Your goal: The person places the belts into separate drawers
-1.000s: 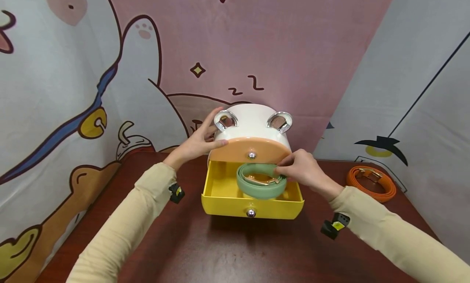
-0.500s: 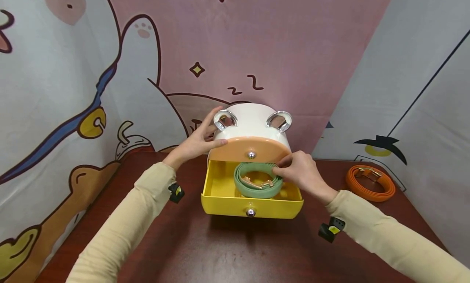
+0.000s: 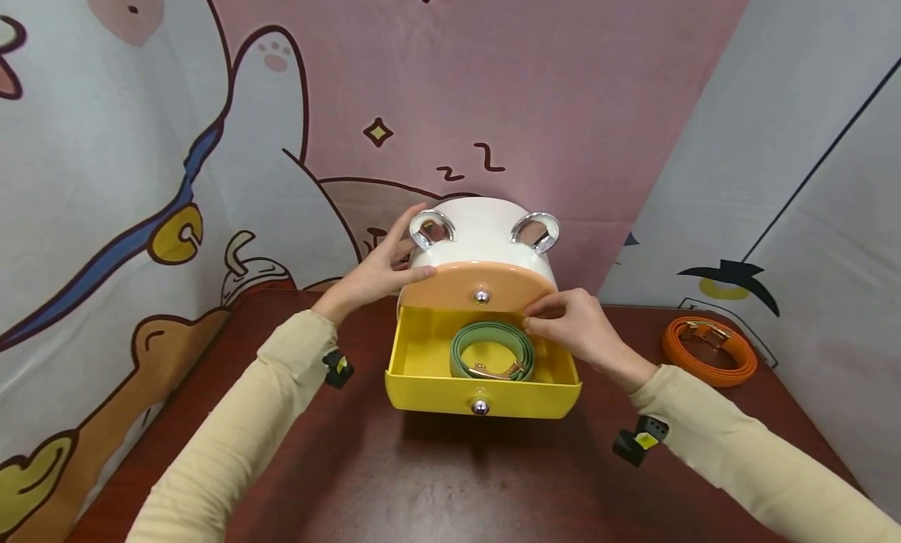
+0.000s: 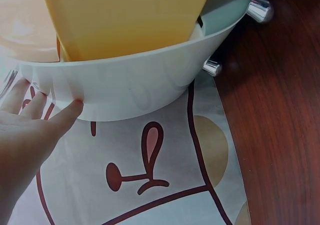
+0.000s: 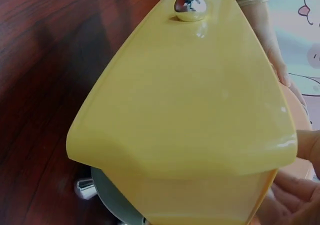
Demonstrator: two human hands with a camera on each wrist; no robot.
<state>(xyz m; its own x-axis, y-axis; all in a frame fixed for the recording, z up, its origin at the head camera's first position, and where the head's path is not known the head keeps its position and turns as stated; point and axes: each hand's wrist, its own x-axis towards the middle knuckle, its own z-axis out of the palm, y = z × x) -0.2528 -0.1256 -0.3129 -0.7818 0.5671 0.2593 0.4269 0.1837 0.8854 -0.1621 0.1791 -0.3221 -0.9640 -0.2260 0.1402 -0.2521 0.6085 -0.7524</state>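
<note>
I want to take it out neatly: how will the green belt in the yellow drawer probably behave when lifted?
The green belt probably bends easily, since it lies coiled. With no tie visible, it may unwind. The gold-coloured buckle looks metallic, so that side is perhaps heavier.

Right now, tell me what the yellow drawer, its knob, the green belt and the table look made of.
Yellow drawer: probably glossy plastic, from its smooth walls and bright highlights.
Knob: polished metal or chromed plastic, given its mirror shine.
Green belt: matte leather or imitation leather; its dull, flat strap fits either.
Table: slightly glossy wood or laminate, showing streaky grain.
</note>
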